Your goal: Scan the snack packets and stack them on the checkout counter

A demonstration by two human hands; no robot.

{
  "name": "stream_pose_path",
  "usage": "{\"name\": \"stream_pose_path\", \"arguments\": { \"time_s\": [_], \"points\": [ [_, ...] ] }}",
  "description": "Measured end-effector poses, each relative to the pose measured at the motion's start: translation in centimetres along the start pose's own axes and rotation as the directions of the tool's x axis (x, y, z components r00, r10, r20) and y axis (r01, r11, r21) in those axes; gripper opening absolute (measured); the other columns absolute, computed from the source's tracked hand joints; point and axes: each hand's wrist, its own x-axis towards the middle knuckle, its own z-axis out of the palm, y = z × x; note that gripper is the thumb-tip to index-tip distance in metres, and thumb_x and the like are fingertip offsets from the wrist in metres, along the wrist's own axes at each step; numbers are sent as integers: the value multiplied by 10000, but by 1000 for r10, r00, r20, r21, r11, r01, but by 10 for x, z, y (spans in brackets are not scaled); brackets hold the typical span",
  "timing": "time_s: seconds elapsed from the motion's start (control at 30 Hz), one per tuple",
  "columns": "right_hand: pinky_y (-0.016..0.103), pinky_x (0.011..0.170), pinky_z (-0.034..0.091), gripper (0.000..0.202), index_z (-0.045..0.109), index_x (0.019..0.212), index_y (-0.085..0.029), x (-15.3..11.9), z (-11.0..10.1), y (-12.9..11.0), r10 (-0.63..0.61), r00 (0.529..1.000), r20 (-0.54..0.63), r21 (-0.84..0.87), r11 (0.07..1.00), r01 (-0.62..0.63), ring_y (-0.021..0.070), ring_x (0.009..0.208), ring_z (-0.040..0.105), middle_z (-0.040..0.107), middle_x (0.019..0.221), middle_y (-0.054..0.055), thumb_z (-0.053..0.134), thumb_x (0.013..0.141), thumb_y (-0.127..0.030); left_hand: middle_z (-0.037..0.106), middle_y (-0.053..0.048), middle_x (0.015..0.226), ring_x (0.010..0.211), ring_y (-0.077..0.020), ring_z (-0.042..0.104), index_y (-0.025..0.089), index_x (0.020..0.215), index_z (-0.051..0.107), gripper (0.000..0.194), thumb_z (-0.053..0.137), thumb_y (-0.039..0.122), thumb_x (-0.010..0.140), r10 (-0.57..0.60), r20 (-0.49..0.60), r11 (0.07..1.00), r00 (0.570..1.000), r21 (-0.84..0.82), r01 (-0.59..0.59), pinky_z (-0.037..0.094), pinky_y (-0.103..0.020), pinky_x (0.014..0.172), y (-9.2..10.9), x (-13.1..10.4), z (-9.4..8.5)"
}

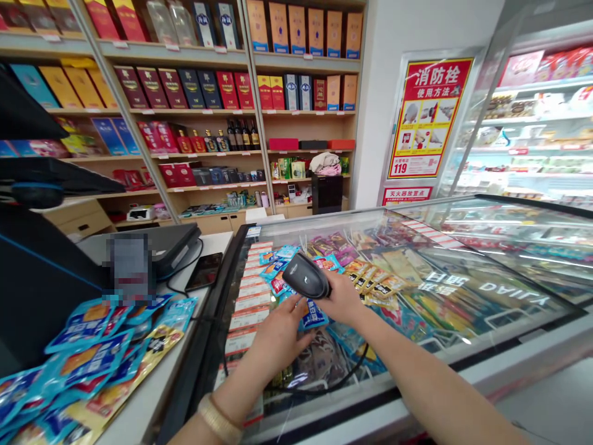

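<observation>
A black barcode scanner (306, 276) is in my right hand (341, 299), held over the glass top of a freezer (324, 371). My left hand (282, 330) reaches in just below the scanner, its fingers apart near a blue snack packet (314, 315); whether the fingertips touch the packet is hard to tell. More blue and red packets (274, 269) lie on the glass behind the scanner. Right of my right hand sit several gold packets (377, 284). The scanner's black cable (343, 384) loops across the glass beneath my forearms.
On the left counter (143, 395), blue and gold packets (92, 364) are piled beside a black phone (204, 272) and a dark checkout machine (37, 266). Shelves of boxes and bottles (241, 133) stand behind. A lit cooler (532, 136) is at the right.
</observation>
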Motion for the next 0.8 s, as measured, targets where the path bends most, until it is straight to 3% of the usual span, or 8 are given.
{"name": "stream_pose_path", "arguments": {
  "time_s": [0.1,0.33,0.53,0.63,0.7,0.73,0.8],
  "points": [
    [258,618,407,176,633,883,-193,1,-1,-2,3,1000,-3,5,1000,-3,193,680,606,683,773,51,609,731,-277,542,-147,1356,1209,-285,543,152,1319,509,542,592,288,800,-6,62,994,998,106,0,461,-421,1009,6,5,5],
    [258,613,392,156,625,841,-193,1,-2,-5,14,1000,-4,13,1000,-14,189,669,594,678,768,45,640,699,-256,594,-169,1244,1140,-280,563,116,1404,419,601,453,154,805,-1,78,971,997,240,-18,472,-413,959,4,-2,1],
    [257,631,403,169,629,867,-194,1,-1,-3,20,1000,10,-1,1000,-20,189,689,601,678,784,45,623,704,-240,643,-121,1072,1044,-305,593,239,1319,536,575,477,119,759,27,49,971,998,236,-38,497,-447,846,4,-12,-1],
    [262,641,410,190,633,898,-193,1,-1,-2,15,1000,5,-7,1000,-15,195,709,614,686,806,54,614,719,-255,673,-102,1037,1000,-290,615,264,1156,660,388,503,191,809,40,-49,998,998,47,-38,485,-439,859,-4,-10,-1],
    [267,654,419,195,633,904,-190,1,-1,-1,11,1000,-4,-9,1000,-11,206,734,628,692,816,63,610,726,-269,704,-96,954,922,-269,643,227,1011,713,261,529,284,836,-88,-207,971,975,-235,37,492,-412,849,-14,-6,-2],
    [270,658,422,199,634,905,-188,1,-1,-1,8,1000,-8,-8,1000,-8,211,742,633,694,818,67,610,725,-272,715,-94,897,863,-258,655,203,941,723,232,566,325,823,-212,-269,905,940,-417,84,505,-394,821,-20,-4,-3],
    [273,659,423,213,636,914,-188,1,-1,-1,0,1000,-11,1,1000,0,215,743,636,697,819,67,611,717,-267,723,-84,802,745,-235,665,166,855,716,220,672,352,747,-494,-284,636,821,-762,119,529,-364,744,-33,1,-7]
  ]
}}
